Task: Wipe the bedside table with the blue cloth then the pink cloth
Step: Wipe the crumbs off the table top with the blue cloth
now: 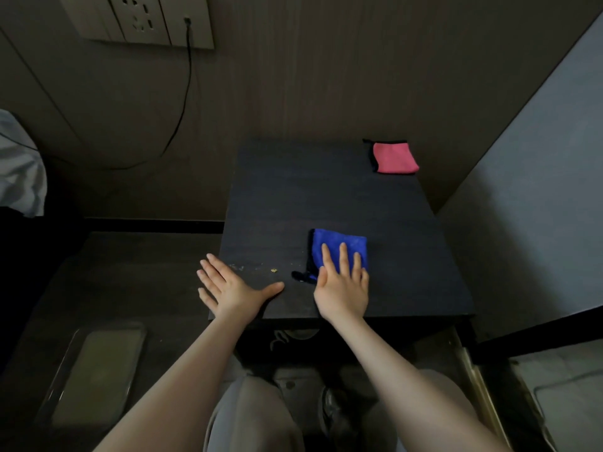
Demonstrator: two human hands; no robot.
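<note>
Head view, right hand (342, 288) flat on blue cloth (339, 247), left hand (228, 287) flat, pink cloth (394, 158) far corner.

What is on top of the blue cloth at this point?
The right hand lies flat on the blue cloth, fingers straight, covering its near part. The far part shows bare. The bedside table surface beneath the cloth is hidden.

Bedside table (326, 197): dark wood-grain top, matt, with fine lengthwise streaks and a few pale specks near the front left. Blue cloth (342, 244): soft, fuzzy pile, matt, edged in black stitching. Pink cloth (394, 158): the same napped fabric, black-bound hem. Wall (293, 76): matt panelling with faint vertical grain. Socket plate (143, 17): smooth pale plastic. Tray (94, 370): clear, glossy, plastic-looking.
</note>
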